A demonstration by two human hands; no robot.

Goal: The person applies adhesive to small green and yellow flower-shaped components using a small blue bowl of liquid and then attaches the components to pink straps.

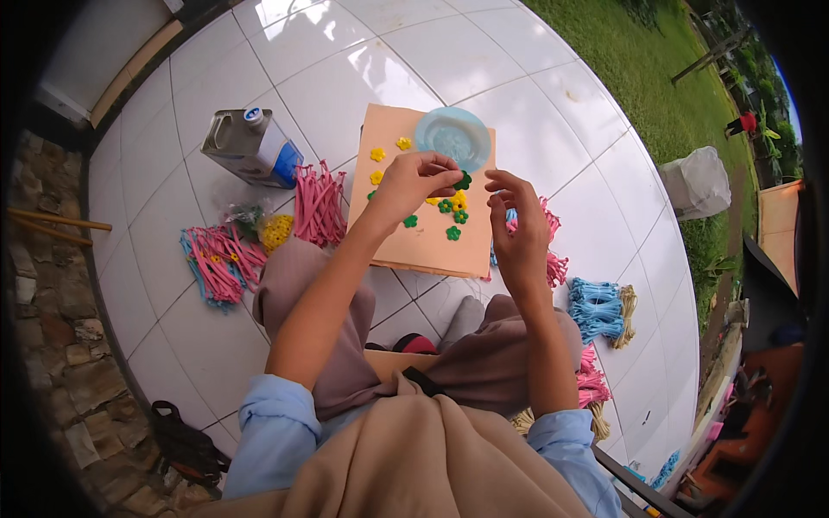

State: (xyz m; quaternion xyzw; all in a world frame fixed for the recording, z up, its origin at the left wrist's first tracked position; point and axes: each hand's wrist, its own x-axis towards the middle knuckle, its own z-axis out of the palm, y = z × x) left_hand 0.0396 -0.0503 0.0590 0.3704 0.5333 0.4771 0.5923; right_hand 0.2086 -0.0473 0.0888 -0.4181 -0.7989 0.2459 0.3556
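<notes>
An orange board (432, 246) lies on the white tiled floor before my crossed legs. Small yellow flowers (377, 154) and green flowers (452, 233) sit on it, with a pale blue round lid (452, 135) at its far edge. My left hand (413, 183) hovers over the board and pinches a dark green flower piece (464, 181) between fingertips. My right hand (518, 226) is raised beside it, fingers curled and apart, thumb near the left fingertips; whether it touches the piece is unclear.
A grey metal can (250, 147) with a blue cap stands far left. Pink strip bundles (318, 205) and pink-and-blue ones (216, 263) lie left of the board, beside a clear bag of yellow pieces (275, 231). Light blue bundles (598, 309) lie right. A stone wall (52, 345) runs along the left.
</notes>
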